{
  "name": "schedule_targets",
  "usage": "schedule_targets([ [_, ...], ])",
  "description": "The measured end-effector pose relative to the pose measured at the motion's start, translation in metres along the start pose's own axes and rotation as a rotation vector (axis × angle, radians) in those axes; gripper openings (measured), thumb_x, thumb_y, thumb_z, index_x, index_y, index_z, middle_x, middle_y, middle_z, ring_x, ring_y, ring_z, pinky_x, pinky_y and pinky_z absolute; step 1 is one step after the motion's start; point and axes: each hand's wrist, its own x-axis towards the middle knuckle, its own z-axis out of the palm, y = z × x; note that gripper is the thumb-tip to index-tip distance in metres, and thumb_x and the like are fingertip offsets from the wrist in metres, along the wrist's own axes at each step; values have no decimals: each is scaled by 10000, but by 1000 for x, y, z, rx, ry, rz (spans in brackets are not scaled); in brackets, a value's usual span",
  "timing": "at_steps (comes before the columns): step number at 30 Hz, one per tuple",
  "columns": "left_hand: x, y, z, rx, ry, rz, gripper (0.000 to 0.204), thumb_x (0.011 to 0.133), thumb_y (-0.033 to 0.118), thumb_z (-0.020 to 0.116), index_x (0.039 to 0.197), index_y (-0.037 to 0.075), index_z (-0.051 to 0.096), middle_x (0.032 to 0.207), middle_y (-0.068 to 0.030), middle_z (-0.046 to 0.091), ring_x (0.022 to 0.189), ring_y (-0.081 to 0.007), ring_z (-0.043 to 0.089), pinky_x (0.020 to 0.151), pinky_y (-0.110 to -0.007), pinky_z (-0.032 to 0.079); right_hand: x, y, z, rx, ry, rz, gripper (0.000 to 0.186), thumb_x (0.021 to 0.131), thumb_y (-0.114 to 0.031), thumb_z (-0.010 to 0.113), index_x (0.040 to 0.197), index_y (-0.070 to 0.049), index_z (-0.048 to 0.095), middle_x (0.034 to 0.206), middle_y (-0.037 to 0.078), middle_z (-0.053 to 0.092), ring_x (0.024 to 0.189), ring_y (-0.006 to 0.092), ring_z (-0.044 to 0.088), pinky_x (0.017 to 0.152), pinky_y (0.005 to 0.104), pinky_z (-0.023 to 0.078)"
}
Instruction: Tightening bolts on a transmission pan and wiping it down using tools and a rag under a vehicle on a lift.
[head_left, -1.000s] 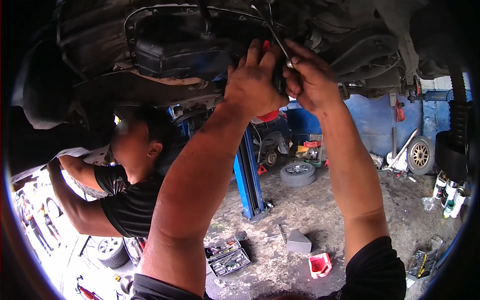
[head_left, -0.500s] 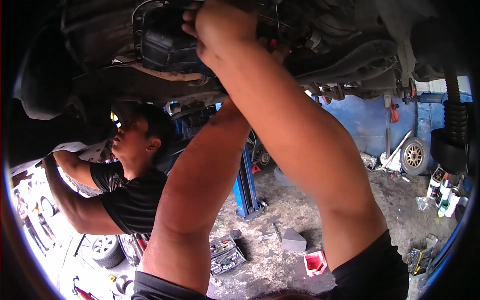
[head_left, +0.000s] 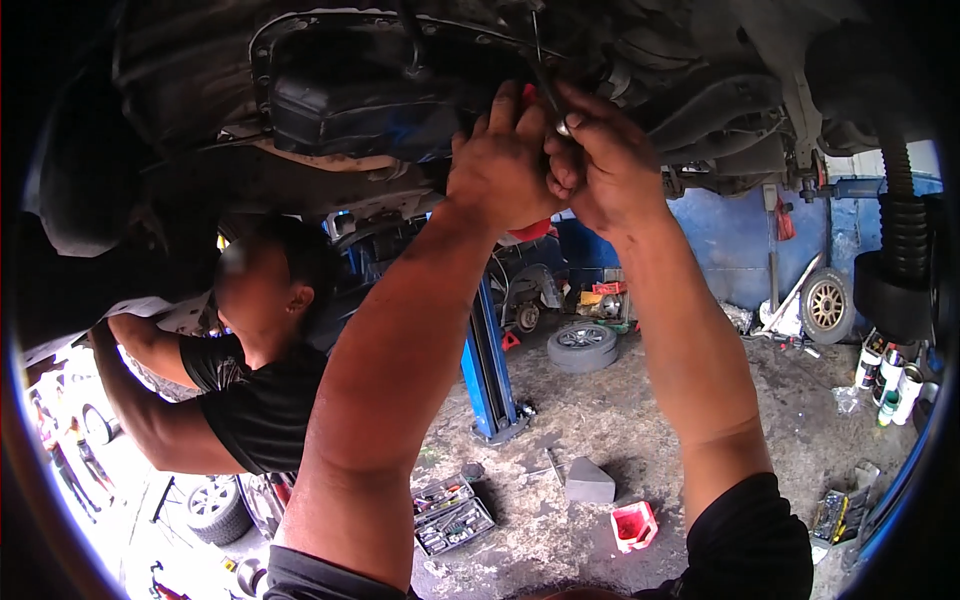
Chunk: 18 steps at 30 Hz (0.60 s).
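Both my hands are raised beneath a vehicle's underside, close together to the right of a black oil pan [head_left: 340, 110]. My left hand [head_left: 500, 172] is closed around a red thing [head_left: 531, 231] that shows above and below it; its kind is mostly hidden. In my right hand [head_left: 610, 165], the fingers are curled on a slim tool with a dark handle [head_left: 547, 88]. Its thin metal shaft points up to the underside, and a shiny round end shows by my thumb. Whether the tool touches the red thing I cannot tell.
A co-worker [head_left: 265, 390] stands at left with both arms raised under the vehicle. Behind are a blue lift post [head_left: 488, 370] and a loose wheel [head_left: 582, 348]. On the floor lie an open tool case [head_left: 455, 520], a grey block [head_left: 590, 480] and a red container [head_left: 634, 527].
My right hand has come down and to the right from in front of the oil pan to beside my left hand. The left hand, hidden before behind my right forearm, now shows.
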Motion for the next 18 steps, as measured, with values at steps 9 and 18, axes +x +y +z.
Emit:
schedule_targets([
  [9,-4,0,2,-175,104,-70,914,616,378,792,1410,205,373,1489,-223,312,1240,-420,505,957,-603,436,10,15,-24,29,-55,-31,399,976,-66,470,1371,-14,488,783,104,613,530,133,529,502,291,457],
  [18,-2,-1,1,-180,134,-49,977,555,354,821,1406,150,388,1447,-238,360,1214,-440,526,903,-578,499,20,3,-19,-29,-37,39,433,950,-91,486,1374,-6,468,755,102,598,517,147,516,483,314,437],
])
